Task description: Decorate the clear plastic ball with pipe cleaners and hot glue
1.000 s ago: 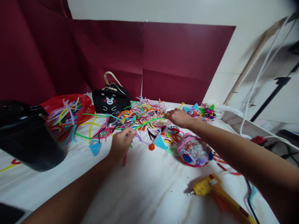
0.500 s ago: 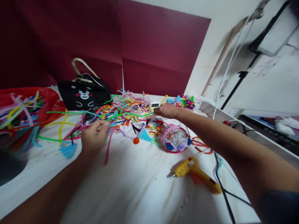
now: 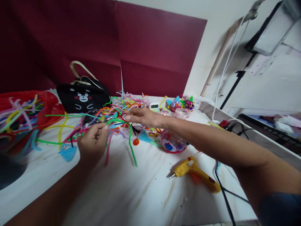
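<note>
My left hand [image 3: 92,142] is closed in a pinch on a green pipe cleaner [image 3: 130,138], which arches up from its fingers and hangs down over the white cloth. My right hand [image 3: 141,116] reaches across the heap of coloured pipe cleaners [image 3: 122,108], fingers together at the top of that green arch. A pink pipe cleaner [image 3: 108,151] lies just right of my left hand. Whether the right fingers grip the green stem is unclear.
A yellow glue gun [image 3: 195,172] with a black cord lies at the front right. A clear beaded globe [image 3: 172,142] sits under my right forearm. A black bear bag [image 3: 82,97], a red bag of pipe cleaners [image 3: 25,113], a small clock [image 3: 154,106] and colourful cat figures [image 3: 181,103] stand behind.
My right hand has pulled back left from the far side of the heap toward my left hand. The green pipe cleaner, stretched straight before, now bends into an arch. The view turned right.
</note>
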Tool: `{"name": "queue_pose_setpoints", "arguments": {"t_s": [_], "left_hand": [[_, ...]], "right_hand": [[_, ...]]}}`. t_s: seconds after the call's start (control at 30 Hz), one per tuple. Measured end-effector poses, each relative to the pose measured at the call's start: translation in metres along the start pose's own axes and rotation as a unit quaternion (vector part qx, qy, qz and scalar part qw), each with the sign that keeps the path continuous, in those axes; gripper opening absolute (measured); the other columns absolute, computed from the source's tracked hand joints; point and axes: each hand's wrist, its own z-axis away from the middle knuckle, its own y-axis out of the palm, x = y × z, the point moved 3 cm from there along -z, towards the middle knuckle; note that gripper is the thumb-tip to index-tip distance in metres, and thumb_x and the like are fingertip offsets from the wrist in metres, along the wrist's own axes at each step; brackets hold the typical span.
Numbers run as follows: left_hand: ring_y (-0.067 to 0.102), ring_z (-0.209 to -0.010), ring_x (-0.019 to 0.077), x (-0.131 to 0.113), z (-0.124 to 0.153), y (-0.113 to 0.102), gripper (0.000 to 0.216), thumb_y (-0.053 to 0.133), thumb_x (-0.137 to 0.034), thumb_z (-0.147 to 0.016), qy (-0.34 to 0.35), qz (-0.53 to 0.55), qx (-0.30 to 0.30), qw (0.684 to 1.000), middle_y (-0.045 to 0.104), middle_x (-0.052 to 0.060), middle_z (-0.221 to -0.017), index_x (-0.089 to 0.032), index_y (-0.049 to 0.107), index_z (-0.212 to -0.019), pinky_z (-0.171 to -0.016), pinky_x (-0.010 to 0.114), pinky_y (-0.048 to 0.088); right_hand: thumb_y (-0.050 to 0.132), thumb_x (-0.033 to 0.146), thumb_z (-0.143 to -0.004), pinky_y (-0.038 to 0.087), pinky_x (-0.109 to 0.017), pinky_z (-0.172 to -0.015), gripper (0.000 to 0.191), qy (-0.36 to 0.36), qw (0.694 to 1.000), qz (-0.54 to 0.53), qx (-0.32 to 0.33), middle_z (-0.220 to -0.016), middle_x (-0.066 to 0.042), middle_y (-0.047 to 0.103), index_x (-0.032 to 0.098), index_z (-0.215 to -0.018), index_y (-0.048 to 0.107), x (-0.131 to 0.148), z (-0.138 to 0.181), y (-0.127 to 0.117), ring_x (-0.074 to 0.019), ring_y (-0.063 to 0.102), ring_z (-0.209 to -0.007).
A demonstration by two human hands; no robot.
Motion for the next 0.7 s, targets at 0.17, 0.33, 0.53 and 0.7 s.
{"name": "queue_pose_setpoints", "arguments": {"t_s": [0.17, 0.33, 0.53, 0.7], "left_hand": [[0.050, -0.043, 0.0079, -0.014, 0.007, -0.006, 0.018, 0.056, -0.033, -0.089, 0.061, 0.034, -0.006, 0.998, 0.054, -0.007, -0.050, -0.018, 0.067, -0.089, -0.049, 0.020, 0.040], [0.050, -0.040, 0.0065, -0.022, 0.010, -0.005, 0.017, 0.055, -0.030, -0.089, 0.103, 0.049, 0.048, 0.992, 0.056, -0.009, -0.049, -0.019, 0.068, -0.091, -0.047, 0.017, 0.040], [0.053, -0.044, 0.0080, -0.031, 0.013, -0.004, 0.025, 0.049, -0.032, -0.092, 0.130, 0.019, 0.091, 0.987, 0.060, -0.006, -0.053, -0.018, 0.069, -0.090, -0.050, 0.019, 0.041], [0.053, -0.045, 0.0082, -0.037, 0.017, -0.002, 0.025, 0.047, -0.033, -0.092, 0.111, 0.043, 0.154, 0.981, 0.058, -0.006, -0.053, -0.018, 0.067, -0.088, -0.049, 0.019, 0.040]], "right_hand": [[0.063, 0.033, -0.089, 0.043, -0.021, -0.051, 0.018, 0.088, 0.920, -0.363, 0.117, -0.060, 0.006, 0.056, 0.020, -0.086, 0.051, 0.039, 0.012, 0.030, -0.0089, 0.053, -0.051], [0.071, 0.032, -0.082, 0.023, -0.019, -0.041, 0.026, 0.090, 0.929, -0.358, 0.037, -0.049, 0.011, 0.038, 0.016, -0.069, 0.055, 0.048, 0.024, -0.001, -0.0036, 0.030, -0.043], [0.077, 0.038, -0.073, 0.019, -0.022, -0.045, 0.032, 0.114, 0.948, -0.297, 0.003, -0.044, 0.012, 0.035, 0.012, -0.066, 0.061, 0.041, 0.038, -0.031, -0.0037, 0.027, -0.045], [0.075, 0.048, -0.070, 0.022, -0.023, -0.048, 0.038, 0.095, 0.965, -0.246, 0.019, -0.049, 0.010, 0.041, 0.012, -0.067, 0.062, 0.035, 0.056, -0.035, -0.0044, 0.031, -0.049]]}}
